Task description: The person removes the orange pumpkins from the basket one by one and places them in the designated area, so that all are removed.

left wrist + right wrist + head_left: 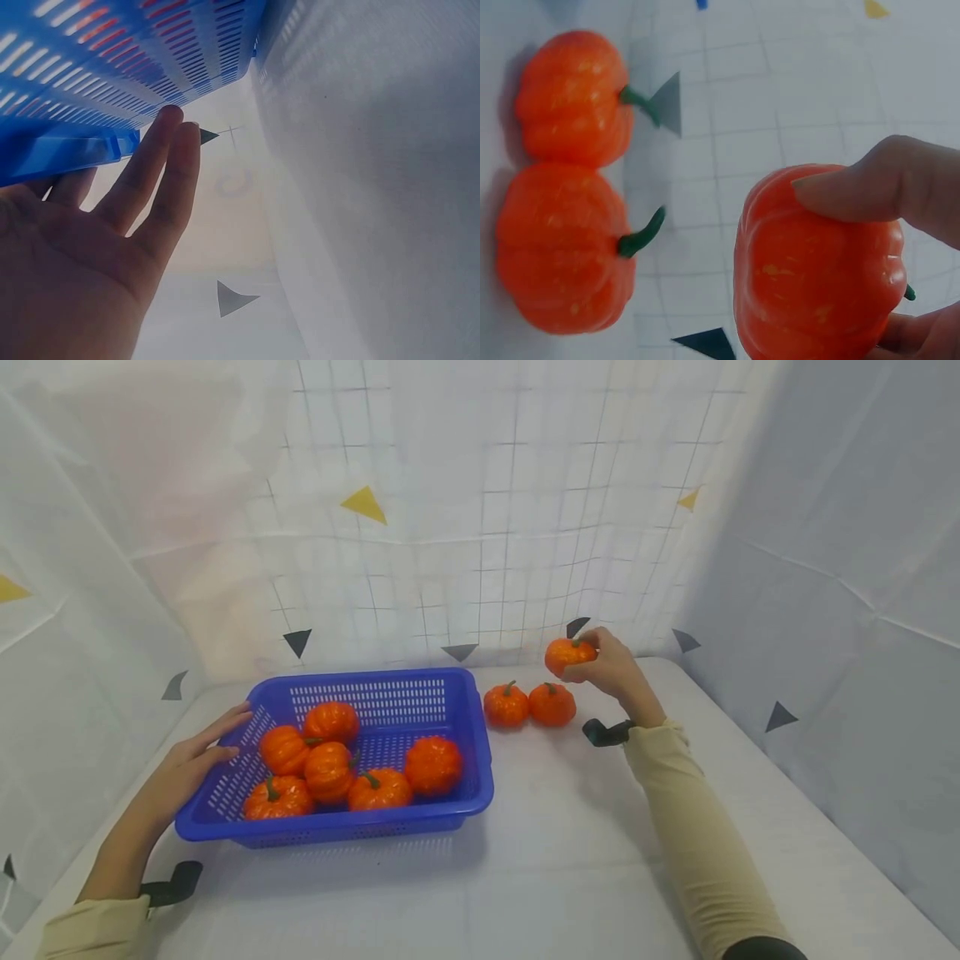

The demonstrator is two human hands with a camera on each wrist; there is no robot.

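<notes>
An orange toy pumpkin (567, 657) with a green stem is held in my right hand (611, 667), raised above the table; the thumb and fingers grip its sides. Just below and to the left, two more toy pumpkins (506, 705) stand side by side on the table, almost touching. My left hand (187, 768) rests at the left rim of a blue plastic basket (480, 752), fingers fairly straight. In the left wrist view, some fingers (176, 172) extend beside the slotted outer wall, while others are partly hidden behind the rim. Several toy pumpkins (330, 772) lie inside the basket.
A white cloth covers the table (540, 860). White sheeting (420, 460) with grid lines and yellow and dark triangles hangs behind it, and a grey-white sheet (847, 568) closes the right side.
</notes>
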